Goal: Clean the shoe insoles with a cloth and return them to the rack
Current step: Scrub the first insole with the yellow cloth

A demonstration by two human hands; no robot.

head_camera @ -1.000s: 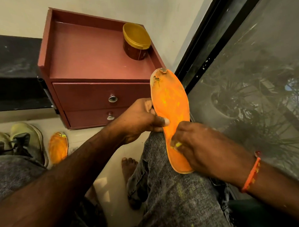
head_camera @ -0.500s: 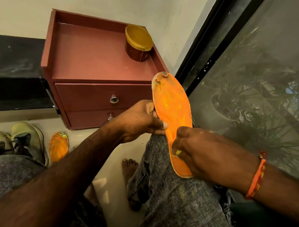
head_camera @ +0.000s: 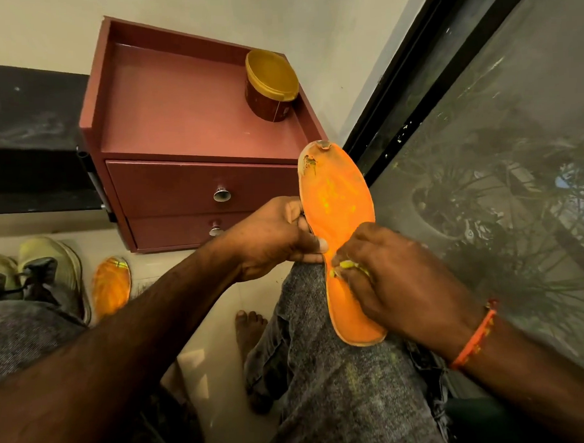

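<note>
Head view shows the left hand (head_camera: 278, 235) pinching the orange insole (head_camera: 338, 199) at its narrow middle over the person's knee, while the right hand (head_camera: 397, 280) curls against its lower half, with a second insole (head_camera: 111, 284) on the floor.

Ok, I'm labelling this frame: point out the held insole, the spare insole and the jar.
held insole (head_camera: 336, 199), head view, forefoot.
spare insole (head_camera: 111, 286), head view, middle.
jar (head_camera: 272, 73), head view, lid.
</note>
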